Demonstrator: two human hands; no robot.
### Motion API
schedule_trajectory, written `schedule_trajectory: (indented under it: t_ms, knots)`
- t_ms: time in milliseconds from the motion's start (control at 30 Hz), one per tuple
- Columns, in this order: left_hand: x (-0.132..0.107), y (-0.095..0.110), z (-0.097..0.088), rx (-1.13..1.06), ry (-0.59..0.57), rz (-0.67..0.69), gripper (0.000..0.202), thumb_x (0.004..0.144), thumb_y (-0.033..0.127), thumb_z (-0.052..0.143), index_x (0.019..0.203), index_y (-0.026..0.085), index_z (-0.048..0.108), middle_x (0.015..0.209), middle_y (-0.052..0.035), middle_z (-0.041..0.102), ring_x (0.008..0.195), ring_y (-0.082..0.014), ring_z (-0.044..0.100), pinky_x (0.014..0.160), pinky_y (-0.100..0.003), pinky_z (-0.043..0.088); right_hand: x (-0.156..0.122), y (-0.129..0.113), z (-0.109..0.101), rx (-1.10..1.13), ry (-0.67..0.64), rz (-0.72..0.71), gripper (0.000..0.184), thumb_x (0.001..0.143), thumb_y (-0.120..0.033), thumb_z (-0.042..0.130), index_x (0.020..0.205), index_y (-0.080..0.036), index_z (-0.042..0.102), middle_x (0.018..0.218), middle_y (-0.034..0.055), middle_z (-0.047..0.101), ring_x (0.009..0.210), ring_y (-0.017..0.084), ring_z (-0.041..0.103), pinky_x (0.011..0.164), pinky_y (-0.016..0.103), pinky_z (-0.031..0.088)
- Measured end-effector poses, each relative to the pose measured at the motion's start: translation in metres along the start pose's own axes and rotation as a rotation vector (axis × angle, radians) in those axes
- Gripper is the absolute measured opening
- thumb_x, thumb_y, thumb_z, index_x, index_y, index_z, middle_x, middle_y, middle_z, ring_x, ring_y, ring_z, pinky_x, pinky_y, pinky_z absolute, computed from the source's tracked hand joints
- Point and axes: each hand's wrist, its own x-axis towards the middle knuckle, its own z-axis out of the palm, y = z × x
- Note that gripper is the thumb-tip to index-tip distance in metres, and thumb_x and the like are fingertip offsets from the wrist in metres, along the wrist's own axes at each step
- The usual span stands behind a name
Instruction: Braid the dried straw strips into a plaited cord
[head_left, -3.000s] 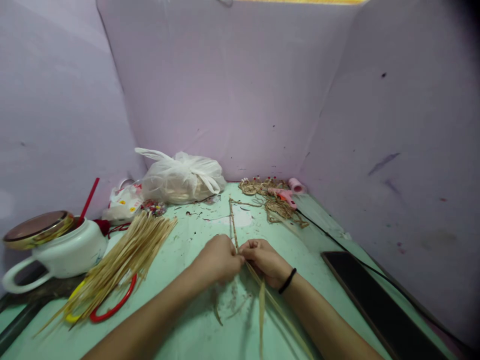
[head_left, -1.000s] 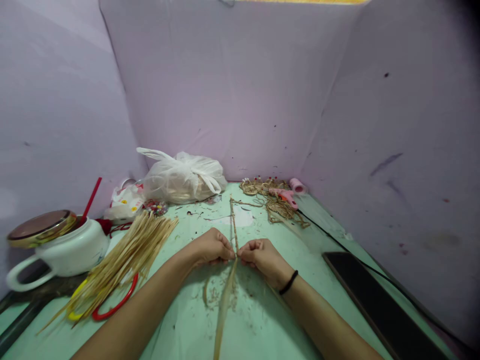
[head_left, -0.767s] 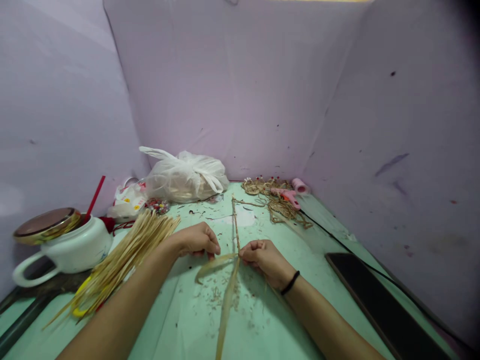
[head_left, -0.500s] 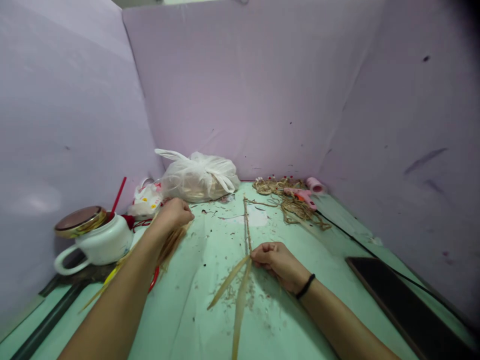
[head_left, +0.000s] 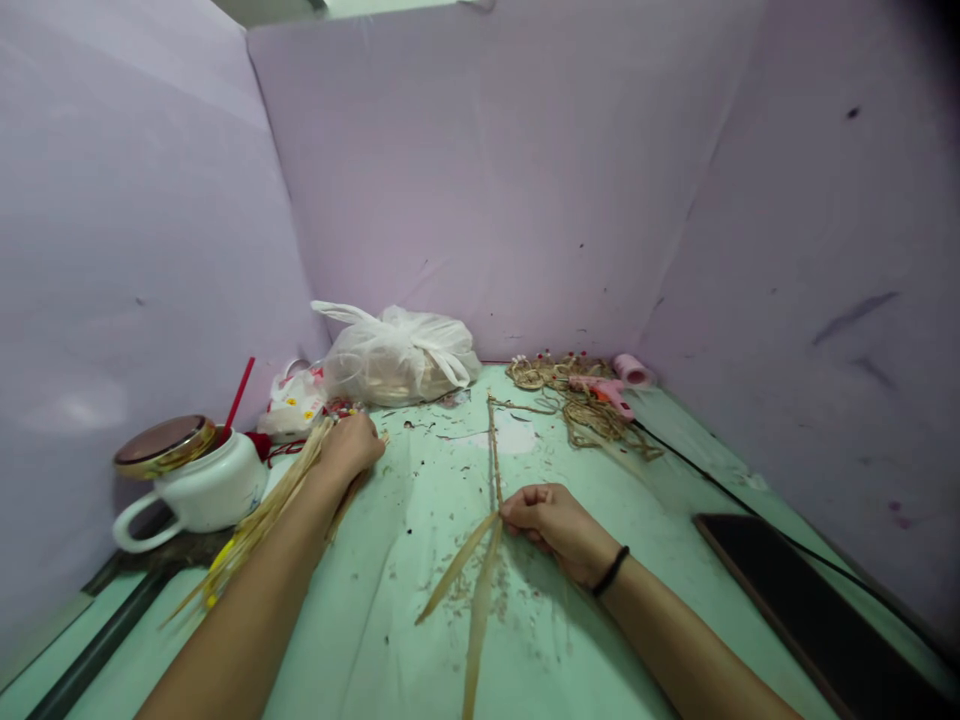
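My right hand (head_left: 551,525) is closed in a pinch on a thin straw braid (head_left: 494,455), right where two loose flat straw strips (head_left: 481,610) fan out toward me. The braid runs straight away from my fingers along the table. On the left, my left hand (head_left: 351,450) rests over the upper end of a bundle of dry straw strips (head_left: 262,515). Its fingers are curled, and short straw ends show beside them. How many strips it grips is hidden. Part of the bundle lies under my left forearm.
A white mug (head_left: 214,485) with a lid and red stick stands far left. Behind lies a tied white plastic bag (head_left: 401,355). Coiled braid (head_left: 592,415), a pink glue gun (head_left: 604,392) and a pink spool (head_left: 631,370) sit at back right. A dark flat board (head_left: 795,610) lies right.
My left hand has come slightly lower and nearer, and pale strips now show left of its forearm. My right hand and the braid have stayed in place.
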Motion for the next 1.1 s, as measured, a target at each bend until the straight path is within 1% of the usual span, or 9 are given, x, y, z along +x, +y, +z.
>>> schedule_trajectory:
  t_ms: [200, 367, 467, 633, 767, 867, 967, 1033, 1100]
  knots:
    - [0.007, -0.006, 0.008, 0.015, -0.005, -0.005, 0.019, 0.061, 0.02, 0.049, 0.071, 0.014, 0.065, 0.083, -0.0153, 0.065, 0.075, -0.0245, 0.06, 0.061, -0.027, 0.04, 0.002, 0.002, -0.004, -0.032, -0.048, -0.023, 0.005, 0.054, -0.016, 0.059, 0.052, -0.012, 0.057, 0.043, -0.0021, 0.051, 0.036, 0.003, 0.027, 0.038, 0.02, 0.014]
    - [0.007, -0.006, 0.009, 0.004, -0.016, -0.042, 0.021, 0.064, 0.025, 0.051, 0.073, 0.012, 0.064, 0.082, -0.0167, 0.064, 0.075, -0.0245, 0.059, 0.06, -0.027, 0.04, 0.003, 0.004, -0.004, -0.017, -0.073, -0.049, 0.006, 0.053, -0.017, 0.059, 0.053, -0.012, 0.057, 0.044, -0.0019, 0.05, 0.037, 0.003, 0.028, 0.039, 0.02, 0.014]
    - [0.004, -0.005, 0.008, -0.011, -0.008, -0.026, 0.021, 0.064, 0.025, 0.05, 0.072, 0.013, 0.065, 0.083, -0.016, 0.065, 0.076, -0.0248, 0.059, 0.061, -0.027, 0.04, 0.003, 0.004, -0.004, -0.018, -0.079, -0.055, 0.006, 0.053, -0.017, 0.059, 0.053, -0.012, 0.057, 0.044, -0.0019, 0.05, 0.037, 0.003, 0.028, 0.039, 0.021, 0.014]
    - [0.003, -0.005, 0.001, -0.039, 0.072, -0.01, 0.02, 0.06, 0.02, 0.049, 0.069, 0.016, 0.066, 0.079, -0.0122, 0.065, 0.075, -0.023, 0.058, 0.062, -0.026, 0.039, 0.003, 0.003, -0.004, -0.022, -0.067, -0.035, 0.006, 0.054, -0.017, 0.059, 0.055, -0.012, 0.057, 0.044, -0.002, 0.051, 0.037, 0.003, 0.027, 0.039, 0.021, 0.013]
    - [0.001, -0.004, -0.016, -0.201, 0.097, 0.074, 0.018, 0.057, 0.017, 0.049, 0.064, 0.015, 0.065, 0.064, -0.0051, 0.062, 0.065, -0.0175, 0.055, 0.057, -0.024, 0.037, 0.004, 0.004, -0.004, -0.028, -0.067, -0.038, 0.006, 0.054, -0.017, 0.059, 0.055, -0.012, 0.057, 0.045, -0.0015, 0.052, 0.037, 0.003, 0.028, 0.038, 0.02, 0.014]
    - [-0.009, 0.006, -0.034, -0.405, 0.008, 0.126, 0.014, 0.056, 0.022, 0.052, 0.062, 0.014, 0.063, 0.052, -0.0006, 0.054, 0.052, -0.0134, 0.048, 0.051, -0.023, 0.034, 0.005, 0.006, -0.005, -0.027, -0.068, -0.043, 0.005, 0.054, -0.017, 0.058, 0.054, -0.012, 0.057, 0.044, -0.0017, 0.051, 0.037, 0.003, 0.028, 0.038, 0.02, 0.013]
    - [-0.03, 0.028, -0.046, -0.549, -0.175, 0.243, 0.014, 0.056, 0.025, 0.053, 0.059, 0.013, 0.06, 0.045, 0.0026, 0.046, 0.044, -0.0093, 0.04, 0.045, -0.021, 0.03, 0.005, 0.006, -0.005, -0.03, -0.066, -0.048, 0.006, 0.054, -0.017, 0.059, 0.054, -0.012, 0.057, 0.043, -0.0019, 0.051, 0.036, 0.003, 0.028, 0.038, 0.02, 0.014]
    - [-0.047, 0.048, -0.044, -0.56, -0.331, 0.363, 0.013, 0.055, 0.022, 0.052, 0.059, 0.013, 0.06, 0.046, 0.0028, 0.047, 0.044, -0.0082, 0.039, 0.045, -0.02, 0.029, 0.005, 0.006, -0.005, -0.029, -0.061, -0.051, 0.006, 0.054, -0.017, 0.059, 0.055, -0.012, 0.057, 0.044, -0.0018, 0.051, 0.037, 0.003, 0.029, 0.038, 0.02, 0.014]
    - [-0.061, 0.066, -0.034, -0.504, -0.437, 0.407, 0.013, 0.052, 0.018, 0.05, 0.058, 0.013, 0.061, 0.049, 0.0019, 0.05, 0.046, -0.0084, 0.04, 0.045, -0.02, 0.028, 0.005, 0.005, -0.004, -0.019, -0.059, -0.05, 0.006, 0.053, -0.016, 0.059, 0.054, -0.012, 0.057, 0.044, -0.0017, 0.052, 0.036, 0.003, 0.029, 0.038, 0.02, 0.014]
